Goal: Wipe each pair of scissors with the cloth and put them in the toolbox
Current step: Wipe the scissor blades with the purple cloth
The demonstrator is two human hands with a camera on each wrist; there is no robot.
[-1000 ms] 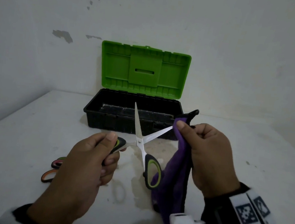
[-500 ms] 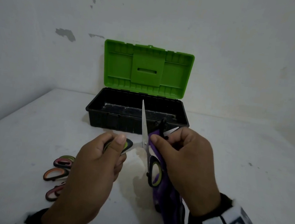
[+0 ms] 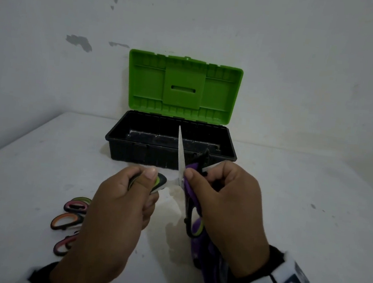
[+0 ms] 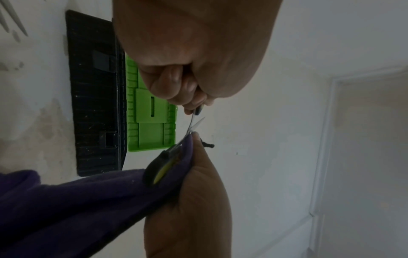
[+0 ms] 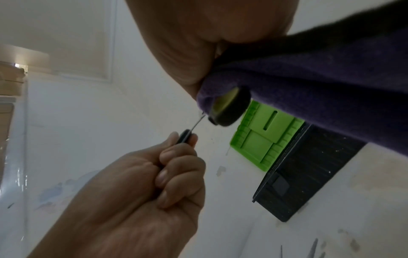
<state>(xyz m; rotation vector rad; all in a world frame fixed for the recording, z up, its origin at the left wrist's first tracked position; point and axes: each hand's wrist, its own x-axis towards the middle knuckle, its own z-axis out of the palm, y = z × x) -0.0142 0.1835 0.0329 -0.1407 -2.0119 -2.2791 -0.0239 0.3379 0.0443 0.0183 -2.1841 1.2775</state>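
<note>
A pair of black-and-green scissors (image 3: 179,163) stands spread open above the table. My left hand (image 3: 128,195) grips one of its handles (image 5: 184,136). My right hand (image 3: 218,198) pinches a purple cloth (image 3: 190,188) around the second blade near the pivot; that blade's tip (image 3: 211,166) pokes out past my fingers. The other green-lined handle (image 4: 159,172) hangs free against the cloth (image 4: 77,206). Behind them the toolbox (image 3: 133,151) sits open, its green lid (image 3: 183,87) upright. What lies inside is hard to make out.
Several more scissors with pink and orange handles (image 3: 67,221) lie on the white table (image 3: 300,212) at my lower left, partly hidden by my left arm. A wall rises right behind the toolbox. Bare table spreads to the right.
My right hand has slid the cloth down the blade from its tip to near the pivot. The scissors and both hands have come closer together, and more scissors show at the lower left.
</note>
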